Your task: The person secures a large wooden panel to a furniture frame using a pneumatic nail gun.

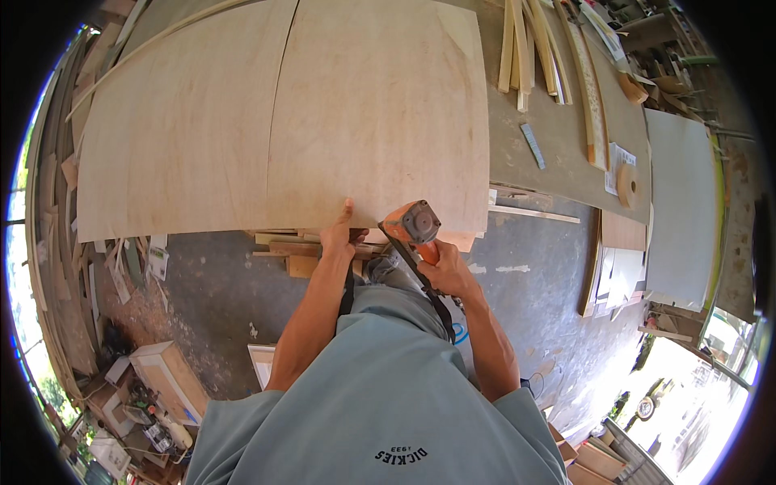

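Note:
Two pale plywood panels lie side by side, with a thin dark seam between them. At the near edge of the right panel, my left hand grips the board, its thumb laid on top and the other fingers bent at and below the edge. My right hand is closed round the handle of an orange nail gun with a dark grey head. The gun's body is at the panel's near edge, right of my left hand; its nose is hidden beneath it, so contact cannot be told.
Wood strips, a small blue-grey strip and a tape roll lie on the brown tabletop at right. Offcuts sit under the panels' near edge. A blue hose shows beside me; a wooden box stands lower left.

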